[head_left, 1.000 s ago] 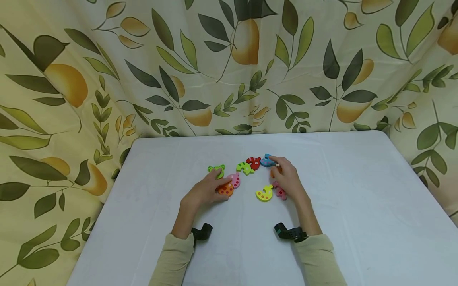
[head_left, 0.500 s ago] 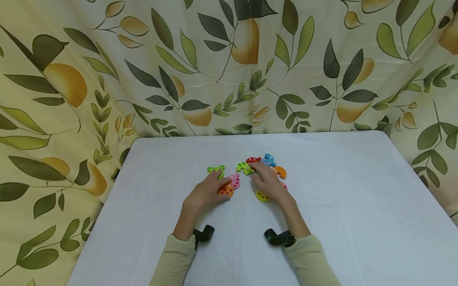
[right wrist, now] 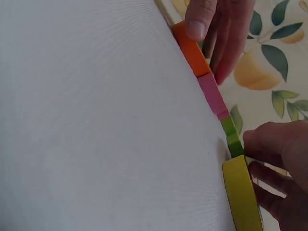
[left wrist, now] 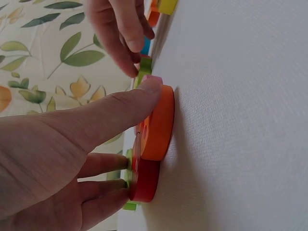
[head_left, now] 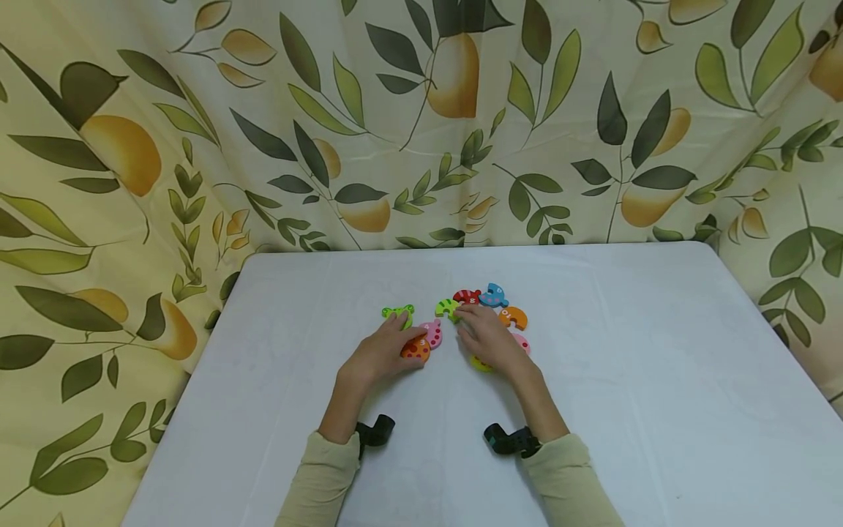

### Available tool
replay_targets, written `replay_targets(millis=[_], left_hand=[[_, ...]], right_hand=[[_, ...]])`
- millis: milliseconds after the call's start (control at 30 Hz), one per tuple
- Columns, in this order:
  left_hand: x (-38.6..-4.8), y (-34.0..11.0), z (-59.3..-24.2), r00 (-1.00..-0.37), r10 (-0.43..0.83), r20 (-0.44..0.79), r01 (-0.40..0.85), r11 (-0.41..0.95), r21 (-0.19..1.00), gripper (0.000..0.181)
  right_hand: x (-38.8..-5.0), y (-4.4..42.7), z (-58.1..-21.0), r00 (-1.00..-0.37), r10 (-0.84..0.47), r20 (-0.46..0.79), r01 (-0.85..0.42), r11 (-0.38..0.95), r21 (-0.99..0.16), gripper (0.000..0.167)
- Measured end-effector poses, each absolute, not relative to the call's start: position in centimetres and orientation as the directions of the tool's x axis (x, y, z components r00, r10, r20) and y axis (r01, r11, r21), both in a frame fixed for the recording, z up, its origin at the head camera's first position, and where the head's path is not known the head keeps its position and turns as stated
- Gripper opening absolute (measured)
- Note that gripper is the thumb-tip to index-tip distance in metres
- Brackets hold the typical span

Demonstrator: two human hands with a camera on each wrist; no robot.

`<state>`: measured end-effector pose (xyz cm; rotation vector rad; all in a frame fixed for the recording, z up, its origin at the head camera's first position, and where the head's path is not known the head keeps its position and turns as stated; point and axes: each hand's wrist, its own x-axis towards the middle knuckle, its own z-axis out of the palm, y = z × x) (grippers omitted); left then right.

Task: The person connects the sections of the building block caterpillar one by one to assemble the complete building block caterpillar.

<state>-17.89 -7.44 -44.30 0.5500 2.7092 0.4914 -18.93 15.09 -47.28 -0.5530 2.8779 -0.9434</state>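
Aligning the striped green piece [head_left: 446,305] is seemingly attempted, left hand [head_left: 382,350] spread loosely, grip of right hand [head_left: 490,338] unclear; light adjustment is called for.

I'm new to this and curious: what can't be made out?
Head: left hand hides the red piece its wrist view shows; right hand covers most of the yellow piece.
Left wrist: right hand mostly blocks the blue piece.
Right wrist: bottom edge cuts off the yellow piece.

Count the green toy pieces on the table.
2 visible: the striped green piece beside the right hand, and another green piece at the far side of the left hand. More may be hidden under the hands.
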Motion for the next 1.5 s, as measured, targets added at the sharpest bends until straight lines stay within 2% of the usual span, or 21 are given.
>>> replay_targets(millis=[167,500,667,800,1167,1333,1500], left_hand=[[-17.9,-7.4,-44.2,-0.868,0.431,-0.248,0.312,0.86,0.403,0.061],[-18.0,-7.5,-44.3,-0.87,0.429,-0.243,0.308,0.858,0.412,0.061],[-18.0,-7.4,-44.4,-0.865,0.438,-0.245,0.312,0.852,0.421,0.061],[-18.0,-7.3,-44.5,-0.849,0.467,-0.248,0.333,0.837,0.434,0.062],[-17.9,-7.2,-44.3,-0.844,0.48,-0.24,0.348,0.83,0.437,0.062],[-17.9,-7.3,-44.2,-0.846,0.478,-0.235,0.346,0.829,0.44,0.062],[-17.8,-7.4,-44.3,-0.846,0.481,-0.231,0.346,0.824,0.448,0.062]], right_hand=[[-18.7,14.9,-46.8,-0.934,-0.356,0.025,-0.307,0.765,-0.567,0.036],[-18.9,15.2,-46.5,-0.95,-0.312,-0.016,-0.234,0.745,-0.625,0.023],[-18.8,15.2,-47.0,-0.966,-0.253,-0.053,-0.155,0.731,-0.665,0.034],[-18.6,14.9,-47.2,-0.967,-0.249,-0.062,-0.149,0.741,-0.655,0.043],[-18.8,14.2,-47.1,-0.975,-0.223,-0.005,-0.178,0.791,-0.585,0.028],[-18.9,14.0,-47.1,-0.972,-0.234,0.011,-0.199,0.802,-0.564,0.029],[-18.8,13.9,-47.2,-0.974,-0.224,-0.009,-0.18,0.804,-0.566,0.037]])
